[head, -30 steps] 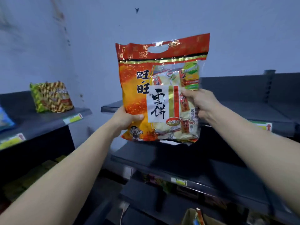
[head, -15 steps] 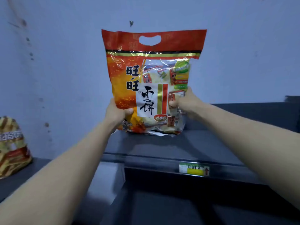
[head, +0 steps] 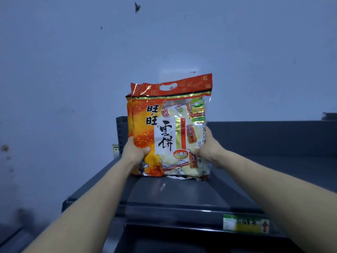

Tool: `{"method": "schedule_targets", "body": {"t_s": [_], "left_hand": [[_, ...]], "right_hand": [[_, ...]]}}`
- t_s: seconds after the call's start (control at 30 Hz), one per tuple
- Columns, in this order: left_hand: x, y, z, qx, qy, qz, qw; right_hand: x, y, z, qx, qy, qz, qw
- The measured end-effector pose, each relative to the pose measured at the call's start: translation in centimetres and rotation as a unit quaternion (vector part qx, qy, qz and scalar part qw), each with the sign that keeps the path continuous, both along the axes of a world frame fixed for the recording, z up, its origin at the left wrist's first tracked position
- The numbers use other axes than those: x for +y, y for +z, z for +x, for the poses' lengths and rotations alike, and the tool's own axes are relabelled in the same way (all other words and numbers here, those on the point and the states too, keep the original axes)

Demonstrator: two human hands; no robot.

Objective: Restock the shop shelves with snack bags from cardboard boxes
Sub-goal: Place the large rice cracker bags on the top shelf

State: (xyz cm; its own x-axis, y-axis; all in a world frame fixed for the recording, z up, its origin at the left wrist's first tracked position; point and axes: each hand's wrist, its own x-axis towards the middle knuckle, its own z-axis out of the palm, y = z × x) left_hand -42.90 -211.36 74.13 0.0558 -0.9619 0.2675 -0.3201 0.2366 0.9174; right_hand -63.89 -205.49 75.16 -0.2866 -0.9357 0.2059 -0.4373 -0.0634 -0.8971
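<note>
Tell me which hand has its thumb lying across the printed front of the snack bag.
The left hand: its thumb lies across the orange front of the snack bag. The right hand grips the clear right edge, and its thumb does not show on the front.

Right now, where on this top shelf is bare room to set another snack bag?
The dark shelf is bare right of the orange snack bag, up to the back panel, and in front of it down to the price label. The left end is crowded: left hand, shelf edge.
</note>
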Motion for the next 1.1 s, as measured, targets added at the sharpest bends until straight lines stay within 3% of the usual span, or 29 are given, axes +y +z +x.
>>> {"method": "schedule_targets", "body": {"t_s": [0.3,0.6,0.77,0.93,1.1], "left_hand": [[-1.5,0.1,-0.4,-0.05,0.033,-0.05,0.997],[2.1,0.0,-1.4,-0.178,0.051,-0.001,0.983],[6.5,0.2,-3.5,-0.197,0.052,-0.09,0.975],[14.4,-1.4,-8.7,-0.194,-0.055,-0.178,0.963],[24.1,-8.0,-15.2,-0.226,-0.219,-0.139,0.939]], "right_hand": [[-1.4,-0.9,-0.1,0.099,-0.072,-0.01,0.992],[1.2,-1.3,-0.1,0.199,-0.092,0.018,0.975],[7.6,-1.0,-1.0,0.254,-0.066,-0.021,0.965],[17.1,-3.7,-2.7,0.302,-0.032,-0.077,0.95],[27.3,-9.8,-7.0,0.316,-0.032,-0.07,0.946]]}}
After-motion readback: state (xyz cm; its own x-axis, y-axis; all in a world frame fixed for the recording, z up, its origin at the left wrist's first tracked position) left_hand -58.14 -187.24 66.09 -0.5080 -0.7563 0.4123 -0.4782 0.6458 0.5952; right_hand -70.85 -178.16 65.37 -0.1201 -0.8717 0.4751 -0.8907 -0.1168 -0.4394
